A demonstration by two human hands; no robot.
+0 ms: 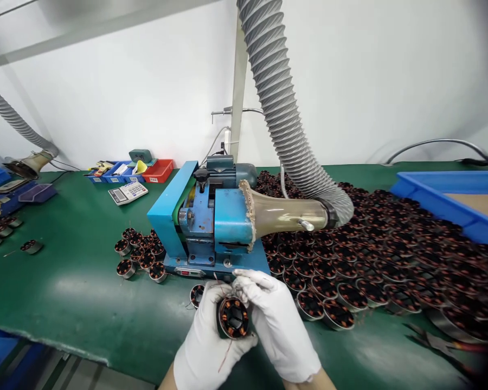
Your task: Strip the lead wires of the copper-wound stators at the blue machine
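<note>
Both my hands wear white gloves and meet near the table's front edge. My left hand (205, 338) is wrapped round a round motor stator (233, 318) with copper windings, its open face turned toward me. My right hand (274, 319) closes on the stator's upper right side, its fingertips pinching at thin copper wire leads at the top. Just behind my hands stands a blue bench machine (211, 219) with a motor on top. One more stator (196, 295) lies on the mat beside my left hand.
A grey ribbed suction hose (287, 119) ends in a funnel at the machine. Several stators (140, 254) cluster left of it; a large heap (382, 254) fills the right. Blue tray (451, 203) far right, calculator (128, 192), small bins (126, 170) behind, pliers (443, 342) on green mat.
</note>
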